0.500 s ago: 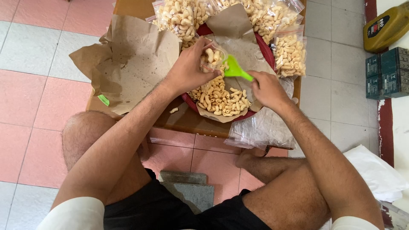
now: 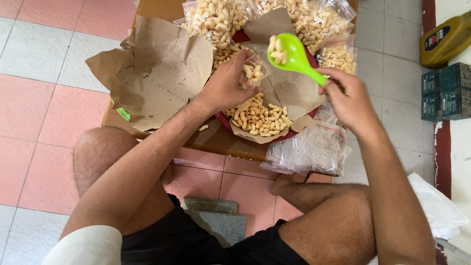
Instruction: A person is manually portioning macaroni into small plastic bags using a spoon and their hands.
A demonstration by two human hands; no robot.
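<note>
Head view: scooping snacks over the red tray [image 2: 223, 121].
The right hand [image 2: 351, 100] has its grip closed on a green scoop [image 2: 294, 58] loaded with pieces, just beside the small clear bag [image 2: 255, 72] that the left hand [image 2: 226, 84] pinches above the snack pile [image 2: 257, 117].

We take the low wooden table [image 2: 223, 142] as landmark. Crumpled brown paper [image 2: 162, 73] covers its left part. Right of it, on the tiled floor: a yellow jug [image 2: 446, 41], dark green boxes [image 2: 446, 91] just below, white cloth [image 2: 436, 206] nearer us.
</note>
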